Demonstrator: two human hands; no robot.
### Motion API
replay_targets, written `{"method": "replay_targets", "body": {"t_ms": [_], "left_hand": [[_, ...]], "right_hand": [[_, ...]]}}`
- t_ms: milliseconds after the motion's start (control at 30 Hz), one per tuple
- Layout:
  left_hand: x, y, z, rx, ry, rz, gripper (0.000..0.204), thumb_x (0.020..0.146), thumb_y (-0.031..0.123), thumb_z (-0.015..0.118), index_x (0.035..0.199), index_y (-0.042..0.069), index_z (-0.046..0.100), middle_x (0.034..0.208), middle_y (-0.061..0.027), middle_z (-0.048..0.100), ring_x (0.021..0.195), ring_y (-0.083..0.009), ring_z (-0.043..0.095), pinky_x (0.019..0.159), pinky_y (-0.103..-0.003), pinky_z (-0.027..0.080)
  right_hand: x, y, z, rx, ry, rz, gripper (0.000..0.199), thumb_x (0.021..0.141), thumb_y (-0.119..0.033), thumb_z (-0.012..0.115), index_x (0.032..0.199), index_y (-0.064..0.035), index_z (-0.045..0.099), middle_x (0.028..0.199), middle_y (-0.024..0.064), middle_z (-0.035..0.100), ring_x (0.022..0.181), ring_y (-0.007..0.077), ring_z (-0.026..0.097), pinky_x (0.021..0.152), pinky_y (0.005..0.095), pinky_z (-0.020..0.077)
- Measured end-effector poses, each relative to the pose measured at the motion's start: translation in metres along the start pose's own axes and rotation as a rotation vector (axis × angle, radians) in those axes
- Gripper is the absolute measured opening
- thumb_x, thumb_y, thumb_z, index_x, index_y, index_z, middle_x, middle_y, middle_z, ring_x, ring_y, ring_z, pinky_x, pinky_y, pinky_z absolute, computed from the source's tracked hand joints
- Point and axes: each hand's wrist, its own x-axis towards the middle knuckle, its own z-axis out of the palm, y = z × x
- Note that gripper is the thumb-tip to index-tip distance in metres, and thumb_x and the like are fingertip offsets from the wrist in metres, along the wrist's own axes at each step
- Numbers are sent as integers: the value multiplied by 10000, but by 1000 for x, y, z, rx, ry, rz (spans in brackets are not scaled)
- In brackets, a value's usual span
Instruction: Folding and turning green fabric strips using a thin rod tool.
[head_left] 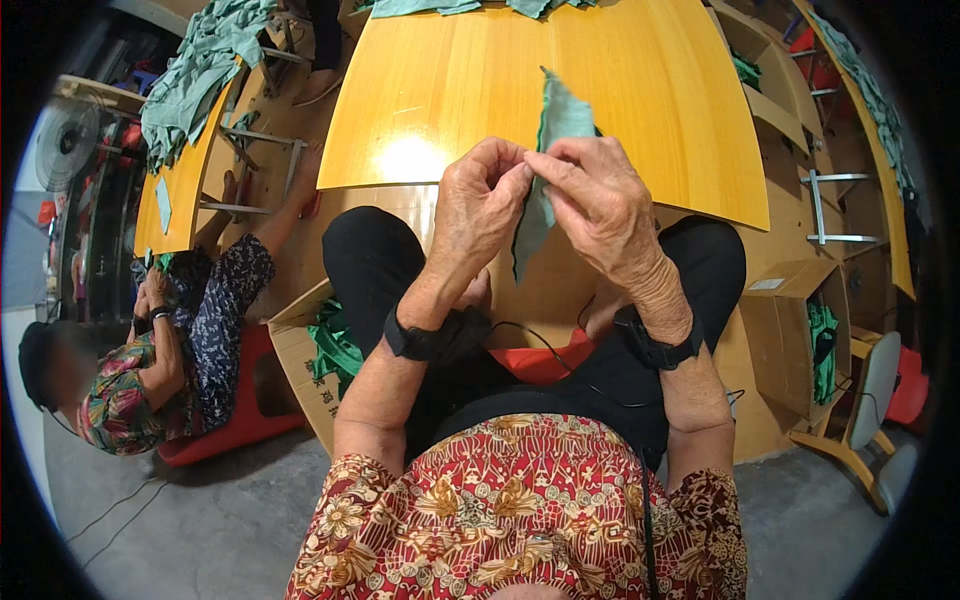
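A pale green piece of fabric with a darker green edge is held up between my two hands, over the near edge of the yellow wooden table. My left hand pinches its edge, thumb against the index finger. Close beside it, my right hand also grips the fabric, with thumb and fingers closed and the fingertips almost meeting those of the left. One pointed end of the fabric rises above the hands, and the other hangs below them. Its middle is partly hidden by my fingers.
Cardboard boxes holding green fabric stand by my left knee and at my right. More green cloth is heaped on a table at far left. Another person sits on a red stool there. A chair stands at right.
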Motion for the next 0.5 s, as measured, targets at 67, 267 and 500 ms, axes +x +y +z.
{"method": "replay_targets", "body": {"t_ms": [67,267,500], "left_hand": [[-12,8,-8,-91,-155,-148,132,918,121,612,990,11,593,823,3,603,701,-48,527,622,-188,448],[-56,10,-28,-312,-270,-225,265,897,139,656,1103,68,506,772,50,545,644,-19,467,543,-170,376],[-100,-13,-38,-677,-388,-571,116,892,95,653,982,60,589,896,19,611,859,-55,577,793,-197,473]], "right_hand": [[-6,-7,-1,18,11,-9,302,715,-14,681,1010,-81,673,910,77,572,871,263,566,747,363,489],[-22,-31,-6,255,-103,-36,238,665,2,703,889,-49,640,875,74,577,838,273,565,727,365,482],[-55,-52,-8,394,-248,-11,121,670,-11,686,750,-42,601,870,83,571,816,266,554,711,360,471]]}}
